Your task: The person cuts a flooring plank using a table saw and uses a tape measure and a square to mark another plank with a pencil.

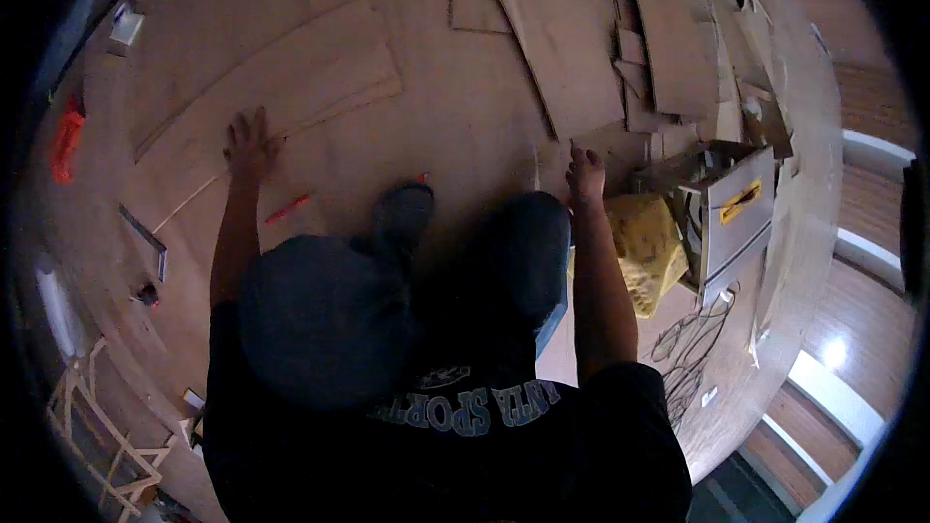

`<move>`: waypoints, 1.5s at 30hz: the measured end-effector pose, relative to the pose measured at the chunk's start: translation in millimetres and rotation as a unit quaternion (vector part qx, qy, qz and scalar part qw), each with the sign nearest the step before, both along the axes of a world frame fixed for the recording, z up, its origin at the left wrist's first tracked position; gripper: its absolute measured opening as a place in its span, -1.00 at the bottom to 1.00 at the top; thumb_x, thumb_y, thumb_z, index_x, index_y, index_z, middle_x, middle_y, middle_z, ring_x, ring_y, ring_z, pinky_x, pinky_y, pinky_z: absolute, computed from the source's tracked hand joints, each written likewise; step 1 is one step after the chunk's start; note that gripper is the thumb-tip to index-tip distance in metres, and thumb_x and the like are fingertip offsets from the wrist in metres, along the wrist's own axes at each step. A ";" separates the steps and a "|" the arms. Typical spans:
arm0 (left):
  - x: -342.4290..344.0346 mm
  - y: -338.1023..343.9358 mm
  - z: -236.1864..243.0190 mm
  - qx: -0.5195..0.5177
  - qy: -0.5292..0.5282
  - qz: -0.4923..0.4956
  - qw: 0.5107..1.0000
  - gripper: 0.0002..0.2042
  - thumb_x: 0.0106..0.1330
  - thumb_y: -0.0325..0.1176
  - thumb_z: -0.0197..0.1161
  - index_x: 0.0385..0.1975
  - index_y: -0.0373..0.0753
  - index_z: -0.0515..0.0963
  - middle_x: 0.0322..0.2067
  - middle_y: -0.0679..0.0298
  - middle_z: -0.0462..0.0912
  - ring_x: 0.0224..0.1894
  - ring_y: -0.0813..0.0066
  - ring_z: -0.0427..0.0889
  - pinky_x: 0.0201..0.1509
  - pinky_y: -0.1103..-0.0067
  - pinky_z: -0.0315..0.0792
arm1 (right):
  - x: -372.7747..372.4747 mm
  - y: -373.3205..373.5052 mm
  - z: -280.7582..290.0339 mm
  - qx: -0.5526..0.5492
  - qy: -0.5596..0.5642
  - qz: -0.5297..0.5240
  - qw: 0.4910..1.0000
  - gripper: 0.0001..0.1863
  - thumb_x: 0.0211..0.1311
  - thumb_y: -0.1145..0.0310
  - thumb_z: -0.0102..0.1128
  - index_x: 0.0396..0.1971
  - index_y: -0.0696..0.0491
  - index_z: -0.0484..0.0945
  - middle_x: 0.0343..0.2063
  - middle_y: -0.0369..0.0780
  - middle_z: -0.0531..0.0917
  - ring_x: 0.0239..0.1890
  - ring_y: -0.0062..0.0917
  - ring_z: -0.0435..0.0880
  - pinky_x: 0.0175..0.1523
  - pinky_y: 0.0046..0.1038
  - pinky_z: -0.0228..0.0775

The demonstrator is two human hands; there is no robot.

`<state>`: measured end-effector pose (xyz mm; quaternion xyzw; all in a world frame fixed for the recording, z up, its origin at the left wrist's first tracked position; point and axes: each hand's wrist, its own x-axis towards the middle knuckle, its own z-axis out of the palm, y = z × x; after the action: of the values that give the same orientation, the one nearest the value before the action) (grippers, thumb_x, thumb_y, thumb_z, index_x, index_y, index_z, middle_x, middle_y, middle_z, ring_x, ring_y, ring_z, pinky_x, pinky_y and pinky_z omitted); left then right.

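Your dark cap fills the middle of the view, closest of all, with your black shirt below it and both bare forearms reaching away from you over a wide plywood floor. Your left hand lies flat with the fingers spread, pressing on the edge of a long plywood strip that runs slantwise up to the right. Just below that hand, apart from it, an orange pencil lies on the floor. Your right hand rests palm down on the floor with the fingers close together, holding nothing; it sits at the foot of a large plywood sheet. Your two dark shoes stand between the arms. Just right of your right forearm lies a yellow bag, and beside it a grey table saw. Further offcuts are heaped beyond the saw.
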<state>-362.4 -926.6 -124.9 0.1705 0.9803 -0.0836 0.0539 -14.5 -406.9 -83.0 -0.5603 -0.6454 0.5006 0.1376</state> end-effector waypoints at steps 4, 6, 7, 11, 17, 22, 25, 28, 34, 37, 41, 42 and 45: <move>69.5 55.6 27.8 0.134 0.003 -0.200 0.971 -0.51 0.21 -0.15 0.19 0.15 -0.12 0.39 0.14 0.11 0.42 0.17 0.01 0.38 0.22 0.16 0.28 | -57.2 23.4 -40.3 -0.261 0.093 -0.261 0.924 -0.40 0.22 0.11 0.21 0.13 0.19 0.34 -0.20 -0.10 0.55 -0.28 -0.39 0.54 -0.24 -0.34 0.47; 149.9 34.5 -26.2 0.535 -0.154 0.020 0.831 -0.67 0.28 -0.26 0.07 -0.02 -0.25 0.49 -0.04 0.07 0.55 -0.01 0.06 0.53 0.12 0.17 0.38 | -90.4 3.5 -36.2 -0.280 0.116 -0.313 0.900 -0.41 0.22 0.08 0.21 0.11 0.17 0.35 -0.18 -0.13 0.53 -0.27 -0.38 0.53 -0.24 -0.31 0.48; 193.5 49.6 -18.1 0.408 -0.166 -0.095 0.893 -0.65 0.24 -0.27 0.12 0.00 -0.23 0.48 0.00 0.04 0.52 0.05 0.04 0.48 0.14 0.15 0.35 | -90.5 6.2 -37.0 -0.274 0.124 -0.352 0.886 -0.42 0.22 0.06 0.21 0.10 0.15 0.35 -0.17 -0.15 0.52 -0.27 -0.37 0.53 -0.25 -0.30 0.48; 205.4 58.7 -16.9 0.377 -0.230 -0.149 0.885 -0.63 0.16 -0.29 0.20 -0.02 -0.22 0.49 -0.03 0.05 0.50 0.01 0.02 0.47 0.05 0.13 0.37 | -54.6 10.6 -75.4 -0.373 0.236 -0.166 0.882 -0.40 0.24 0.15 0.23 0.14 0.17 0.24 -0.13 -0.14 0.44 -0.24 -0.37 0.49 -0.19 -0.29 0.48; 174.1 86.2 36.7 0.265 -0.088 -0.374 0.884 -0.63 0.16 -0.32 0.22 -0.01 -0.24 0.48 -0.14 0.07 0.50 -0.15 0.01 0.48 -0.07 0.21 0.40 | -87.8 -70.6 -57.2 -0.441 0.245 -0.139 0.852 -0.74 0.26 0.26 0.22 -0.14 0.03 0.45 -0.41 -0.27 0.48 -0.42 -0.45 0.45 -0.21 -0.30 0.46; 154.8 133.7 6.7 0.371 -0.139 -0.284 0.873 -0.70 0.25 -0.36 0.17 -0.02 -0.21 0.50 -0.11 0.09 0.48 -0.09 0.07 0.48 -0.03 0.23 0.39 | -66.5 -74.3 -111.8 -0.210 0.218 -0.098 0.948 -0.72 0.29 0.18 0.15 -0.15 0.06 0.50 -0.27 -0.19 0.56 -0.26 -0.33 0.55 -0.12 -0.35 0.46; 143.5 150.0 1.5 0.374 -0.189 -0.286 0.862 -0.73 0.26 -0.35 0.17 -0.04 -0.15 0.53 -0.12 0.09 0.48 -0.07 0.11 0.49 0.00 0.25 0.40 | -54.9 -40.5 -103.8 0.183 -0.186 0.176 0.949 -0.64 0.32 0.12 0.06 -0.10 0.10 0.51 -0.08 -0.11 0.59 -0.10 -0.30 0.57 -0.03 -0.41 0.43; 126.1 180.3 -7.6 0.337 -0.231 -0.393 0.824 -0.75 0.21 -0.33 0.22 -0.10 -0.09 0.57 -0.14 0.09 0.47 -0.06 0.13 0.49 0.01 0.28 0.40 | -52.4 -46.2 -79.8 -0.048 -0.001 0.100 0.994 -0.66 0.29 0.14 0.10 -0.16 0.13 0.52 -0.19 -0.13 0.61 -0.14 -0.33 0.58 -0.03 -0.39 0.43; 109.1 187.1 -14.2 0.273 -0.257 -0.433 0.820 -0.71 0.07 -0.28 0.32 -0.17 -0.09 0.60 -0.17 0.09 0.48 -0.10 0.12 0.50 -0.03 0.35 0.44 | -32.4 -154.4 -17.2 -0.531 0.245 -0.138 0.799 -0.77 0.25 0.26 0.18 -0.20 0.08 0.53 -0.27 -0.22 0.61 -0.13 -0.41 0.58 0.02 -0.34 0.43; 106.7 192.3 -16.8 0.293 -0.242 -0.452 0.807 -0.71 0.09 -0.29 0.33 -0.17 -0.15 0.59 -0.21 0.06 0.48 -0.11 0.09 0.51 -0.03 0.34 0.44 | -38.0 -187.5 -9.9 -0.577 0.229 -0.112 0.776 -0.76 0.24 0.31 0.21 -0.14 0.06 0.49 -0.18 -0.23 0.59 -0.09 -0.43 0.56 0.06 -0.33 0.42; 104.3 187.9 -10.1 0.339 -0.302 -0.347 0.820 -0.66 0.09 -0.25 0.34 -0.14 -0.22 0.58 -0.16 0.01 0.51 -0.06 0.02 0.50 0.02 0.32 0.44 | -52.5 -189.2 -22.7 -0.570 0.217 -0.081 0.788 -0.70 0.25 0.33 0.20 -0.06 0.07 0.44 -0.14 -0.23 0.57 -0.08 -0.41 0.56 0.07 -0.31 0.42; 105.2 190.7 -10.0 0.333 -0.293 -0.355 0.823 -0.64 0.08 -0.23 0.34 -0.13 -0.22 0.57 -0.11 0.00 0.50 -0.02 0.00 0.48 0.05 0.29 0.42 | -55.8 -187.2 -29.7 -0.576 0.197 -0.059 0.791 -0.71 0.25 0.33 0.20 -0.06 0.06 0.44 -0.15 -0.23 0.57 -0.08 -0.41 0.55 0.06 -0.32 0.42; 118.1 209.5 -12.7 0.294 -0.275 -0.378 0.833 -0.58 0.05 -0.19 0.35 -0.08 -0.21 0.57 0.03 -0.02 0.46 0.09 -0.06 0.41 0.14 0.22 0.34 | -49.6 -191.2 -74.5 -0.485 0.174 0.055 0.855 -0.71 0.27 0.30 0.18 -0.05 0.05 0.45 -0.17 -0.22 0.57 -0.09 -0.40 0.55 0.05 -0.33 0.42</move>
<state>-244.3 -717.1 -137.6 0.5519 0.7623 0.2451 0.2330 -64.0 -598.1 -157.5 -0.4235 -0.3165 0.8460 -0.0695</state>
